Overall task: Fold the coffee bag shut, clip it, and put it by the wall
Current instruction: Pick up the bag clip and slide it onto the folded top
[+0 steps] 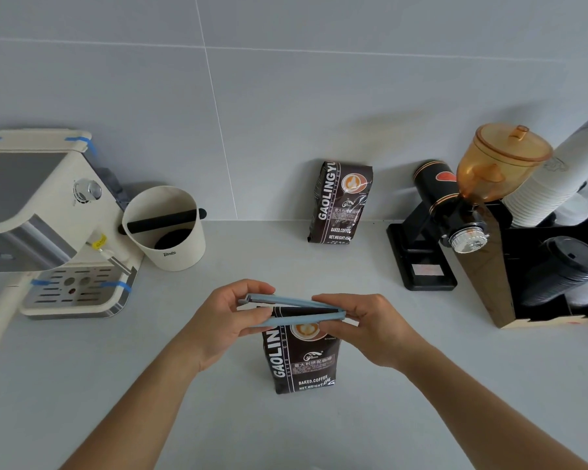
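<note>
Standing upright at lower centre of the frame, the coffee bag [299,354] has its folded top between the two spread arms of a blue clip [294,311], whose long axis runs left to right across it. The left hand [223,320] pinches the clip's open end and the right hand [364,329] its hinged end. A second bag [341,202] leans on the wall [286,96] at upper centre; left of it, a cream tub [165,228] holds dark grounds.

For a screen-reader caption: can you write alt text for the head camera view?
Two hands, left hand and right hand, hold an open blue clip over the top of a dark coffee bag upright on a pale counter. A second bag leans against the wall.
</note>
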A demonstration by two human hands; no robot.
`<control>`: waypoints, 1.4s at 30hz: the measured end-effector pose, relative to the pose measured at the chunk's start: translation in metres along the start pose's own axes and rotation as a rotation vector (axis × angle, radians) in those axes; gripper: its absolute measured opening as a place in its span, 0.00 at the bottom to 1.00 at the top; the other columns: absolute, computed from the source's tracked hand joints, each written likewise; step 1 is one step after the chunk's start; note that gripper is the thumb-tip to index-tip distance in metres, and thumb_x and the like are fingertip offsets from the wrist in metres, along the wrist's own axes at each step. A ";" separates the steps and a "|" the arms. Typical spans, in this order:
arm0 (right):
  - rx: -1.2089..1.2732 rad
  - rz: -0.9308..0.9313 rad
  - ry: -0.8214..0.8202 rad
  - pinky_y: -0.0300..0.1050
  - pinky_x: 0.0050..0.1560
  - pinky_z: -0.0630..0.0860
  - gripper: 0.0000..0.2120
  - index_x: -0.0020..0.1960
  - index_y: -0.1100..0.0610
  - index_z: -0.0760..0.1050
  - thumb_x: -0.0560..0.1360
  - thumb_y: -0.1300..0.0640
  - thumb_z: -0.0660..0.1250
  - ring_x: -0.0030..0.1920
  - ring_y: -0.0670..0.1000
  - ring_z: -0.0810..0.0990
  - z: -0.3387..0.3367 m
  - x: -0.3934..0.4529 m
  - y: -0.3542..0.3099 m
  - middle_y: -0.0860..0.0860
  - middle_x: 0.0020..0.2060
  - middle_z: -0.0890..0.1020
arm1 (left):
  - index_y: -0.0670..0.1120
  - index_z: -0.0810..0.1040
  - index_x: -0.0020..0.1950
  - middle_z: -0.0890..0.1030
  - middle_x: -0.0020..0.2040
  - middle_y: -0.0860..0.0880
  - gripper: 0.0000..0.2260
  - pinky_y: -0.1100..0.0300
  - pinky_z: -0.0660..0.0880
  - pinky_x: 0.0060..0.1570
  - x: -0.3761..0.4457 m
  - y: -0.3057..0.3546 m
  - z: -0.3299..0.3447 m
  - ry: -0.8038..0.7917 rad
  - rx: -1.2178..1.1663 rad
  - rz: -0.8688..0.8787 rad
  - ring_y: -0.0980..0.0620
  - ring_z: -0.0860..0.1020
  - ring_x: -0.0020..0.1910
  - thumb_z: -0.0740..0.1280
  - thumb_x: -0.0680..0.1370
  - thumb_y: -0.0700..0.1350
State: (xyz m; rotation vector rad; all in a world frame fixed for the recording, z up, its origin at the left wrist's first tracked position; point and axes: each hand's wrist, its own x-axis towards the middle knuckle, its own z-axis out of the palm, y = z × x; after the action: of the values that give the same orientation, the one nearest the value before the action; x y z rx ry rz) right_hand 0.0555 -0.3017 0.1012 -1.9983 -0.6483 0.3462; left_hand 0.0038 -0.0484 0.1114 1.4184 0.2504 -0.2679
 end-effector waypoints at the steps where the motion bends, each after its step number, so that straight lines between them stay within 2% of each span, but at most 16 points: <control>1: -0.010 -0.007 -0.001 0.27 0.47 0.78 0.18 0.64 0.49 0.79 0.74 0.54 0.73 0.54 0.34 0.80 0.000 0.000 0.000 0.28 0.45 0.81 | 0.44 0.82 0.52 0.79 0.52 0.37 0.11 0.58 0.82 0.46 0.000 0.000 0.000 -0.003 0.013 0.002 0.43 0.84 0.49 0.68 0.75 0.31; 5: -0.017 0.008 -0.009 0.27 0.44 0.78 0.15 0.60 0.47 0.80 0.74 0.53 0.73 0.52 0.36 0.81 -0.001 0.003 0.000 0.25 0.42 0.82 | 0.46 0.84 0.50 0.81 0.53 0.38 0.10 0.58 0.81 0.49 0.000 -0.004 0.002 -0.014 0.049 0.038 0.45 0.85 0.50 0.70 0.75 0.33; 9: -0.030 -0.011 -0.011 0.28 0.42 0.78 0.12 0.57 0.47 0.82 0.74 0.54 0.73 0.50 0.38 0.83 -0.002 0.005 0.000 0.27 0.42 0.83 | 0.54 0.83 0.52 0.85 0.49 0.48 0.15 0.56 0.81 0.52 -0.003 -0.010 0.001 -0.007 0.198 0.082 0.49 0.84 0.50 0.75 0.67 0.43; 11: -0.031 -0.024 0.017 0.28 0.42 0.78 0.11 0.56 0.47 0.82 0.74 0.54 0.73 0.50 0.37 0.83 -0.001 0.004 -0.001 0.28 0.42 0.83 | 0.57 0.82 0.52 0.85 0.50 0.52 0.17 0.60 0.81 0.48 -0.006 -0.012 0.000 0.004 0.243 0.115 0.51 0.84 0.50 0.76 0.66 0.43; 14: 0.010 -0.047 0.047 0.30 0.42 0.79 0.10 0.53 0.43 0.83 0.74 0.54 0.73 0.50 0.39 0.84 0.001 0.002 -0.003 0.34 0.46 0.85 | 0.62 0.83 0.48 0.86 0.49 0.58 0.16 0.68 0.79 0.43 -0.011 -0.012 -0.007 0.104 0.347 0.199 0.56 0.85 0.47 0.77 0.68 0.41; 16: 0.016 -0.062 0.056 0.31 0.43 0.79 0.13 0.51 0.37 0.81 0.73 0.55 0.73 0.49 0.40 0.84 0.001 0.002 -0.008 0.36 0.46 0.86 | 0.63 0.83 0.46 0.86 0.47 0.62 0.17 0.71 0.78 0.44 -0.013 -0.013 -0.013 0.156 0.430 0.240 0.59 0.85 0.45 0.77 0.69 0.41; 19: -0.021 -0.062 0.026 0.29 0.42 0.78 0.15 0.50 0.35 0.79 0.73 0.56 0.73 0.48 0.39 0.84 -0.002 0.003 -0.012 0.36 0.47 0.85 | 0.59 0.83 0.50 0.85 0.44 0.67 0.15 0.73 0.76 0.47 -0.015 -0.013 -0.018 0.154 0.565 0.304 0.64 0.83 0.45 0.78 0.69 0.43; 22: -0.113 -0.037 -0.021 0.28 0.41 0.77 0.11 0.49 0.39 0.79 0.73 0.54 0.74 0.48 0.37 0.82 -0.005 0.006 -0.013 0.35 0.45 0.84 | 0.52 0.84 0.54 0.83 0.42 0.66 0.14 0.76 0.75 0.47 -0.015 -0.012 -0.020 0.161 0.688 0.385 0.69 0.81 0.46 0.78 0.69 0.46; 25: -0.239 -0.036 -0.049 0.30 0.38 0.77 0.07 0.50 0.45 0.80 0.73 0.51 0.73 0.47 0.35 0.81 -0.006 0.009 -0.014 0.37 0.38 0.84 | 0.49 0.84 0.54 0.81 0.43 0.67 0.14 0.78 0.73 0.46 -0.015 -0.013 -0.023 0.153 0.752 0.456 0.73 0.79 0.46 0.77 0.69 0.46; 28: -0.327 -0.090 -0.061 0.33 0.37 0.78 0.08 0.53 0.48 0.80 0.74 0.49 0.71 0.45 0.32 0.79 -0.003 0.012 -0.018 0.41 0.38 0.83 | 0.48 0.84 0.55 0.82 0.44 0.62 0.14 0.78 0.73 0.46 -0.015 -0.014 -0.026 0.135 0.823 0.518 0.75 0.78 0.46 0.76 0.70 0.49; 30: -0.337 -0.119 -0.062 0.34 0.36 0.78 0.09 0.54 0.51 0.80 0.75 0.50 0.70 0.44 0.32 0.79 -0.003 0.012 -0.018 0.43 0.40 0.84 | 0.49 0.84 0.55 0.83 0.45 0.60 0.15 0.77 0.73 0.46 -0.015 -0.014 -0.028 0.103 0.826 0.519 0.72 0.78 0.47 0.75 0.71 0.52; 33: -0.326 -0.126 -0.046 0.32 0.36 0.78 0.10 0.54 0.52 0.80 0.75 0.49 0.70 0.45 0.34 0.80 -0.001 0.010 -0.015 0.40 0.40 0.83 | 0.53 0.81 0.54 0.85 0.44 0.55 0.12 0.72 0.75 0.46 -0.015 -0.010 -0.033 0.035 0.853 0.484 0.63 0.79 0.47 0.72 0.72 0.55; 36: -0.306 -0.131 -0.035 0.36 0.36 0.79 0.08 0.53 0.51 0.80 0.75 0.51 0.71 0.47 0.38 0.81 0.000 0.010 -0.013 0.40 0.39 0.83 | 0.53 0.81 0.53 0.85 0.43 0.54 0.10 0.67 0.76 0.45 -0.015 -0.008 -0.035 -0.004 0.869 0.470 0.61 0.80 0.45 0.71 0.74 0.53; 40: -0.304 -0.125 -0.033 0.37 0.35 0.79 0.08 0.52 0.51 0.81 0.74 0.51 0.71 0.47 0.38 0.81 -0.002 0.010 -0.013 0.34 0.38 0.81 | 0.50 0.83 0.50 0.85 0.41 0.54 0.07 0.68 0.76 0.43 -0.015 -0.008 -0.033 0.004 0.841 0.481 0.60 0.80 0.43 0.72 0.74 0.50; 42: -0.314 -0.127 -0.024 0.37 0.35 0.78 0.08 0.51 0.51 0.81 0.74 0.51 0.72 0.46 0.38 0.81 -0.002 0.009 -0.013 0.35 0.37 0.81 | 0.48 0.83 0.49 0.85 0.40 0.53 0.07 0.69 0.75 0.41 -0.015 -0.009 -0.032 0.006 0.843 0.495 0.60 0.80 0.41 0.73 0.74 0.48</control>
State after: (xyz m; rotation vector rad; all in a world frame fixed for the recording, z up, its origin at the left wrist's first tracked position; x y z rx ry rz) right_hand 0.0600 -0.2922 0.1137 -2.2380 -0.8842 0.2010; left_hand -0.0134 -0.0177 0.1041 2.2530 -0.2515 0.0605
